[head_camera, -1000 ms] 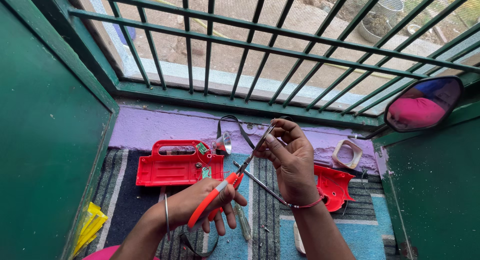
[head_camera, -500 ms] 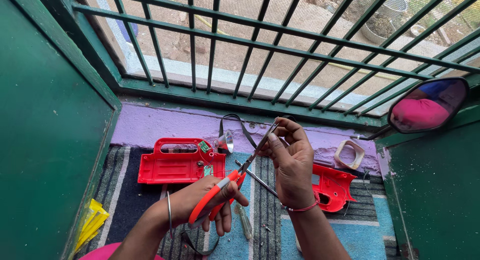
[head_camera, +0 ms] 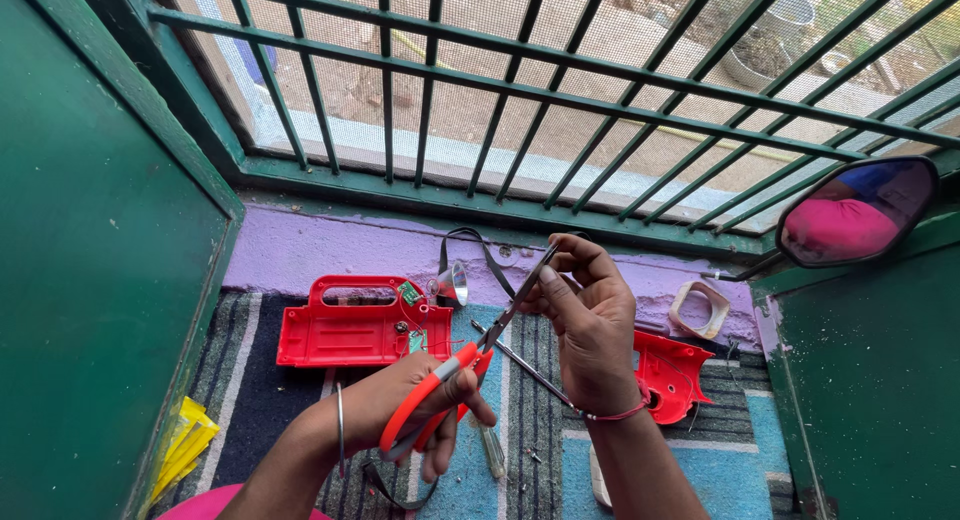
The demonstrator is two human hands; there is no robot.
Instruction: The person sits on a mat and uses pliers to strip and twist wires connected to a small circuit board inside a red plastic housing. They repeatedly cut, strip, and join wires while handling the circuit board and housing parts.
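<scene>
Fingers (head_camera: 455,385) through scissors (head_camera: 470,355) handles; blade tips at right hand (head_camera: 590,325).

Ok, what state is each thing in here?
Scissors: blades nearly closed, handles in the left hand.
Right hand: fingers pinched at the blade tips; what they pinch is too small to tell.
Red casing: opened, circuit board exposed, flat on the rug.
Second red piece: lying apart.
Mirror: upright.

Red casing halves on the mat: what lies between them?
Head view: between the large red casing and the smaller red piece are both hands, left and right, holding orange-handled scissors, over striped mat.
</scene>
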